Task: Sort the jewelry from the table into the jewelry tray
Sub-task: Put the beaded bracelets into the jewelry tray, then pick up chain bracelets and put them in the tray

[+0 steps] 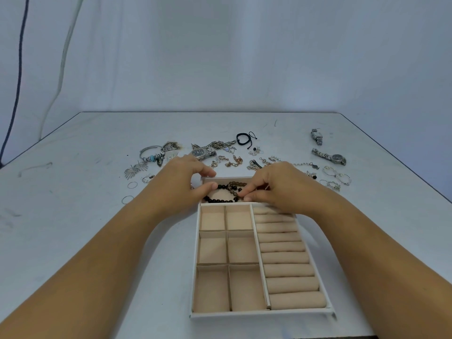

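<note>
A beige jewelry tray [197,253] with a white rim lies in front of me, with square compartments on the left and ring rolls [286,258] on the right. Its far long compartment holds a black bead bracelet [219,200] and a brown bead bracelet [236,184]. My right hand [276,185] pinches the brown beads with curled fingers over that compartment. My left hand [186,177] hovers at the compartment's left end, its thumb touching the black beads, fingers bent above the rim.
Loose jewelry lies beyond the tray: a dark-faced watch [203,152], a charm bangle [151,152], a black cord bracelet [244,138], chains [221,144], two steel watches [318,138] [330,156], hoop earrings [336,174], thin rings [128,199]. Cables hang at far left.
</note>
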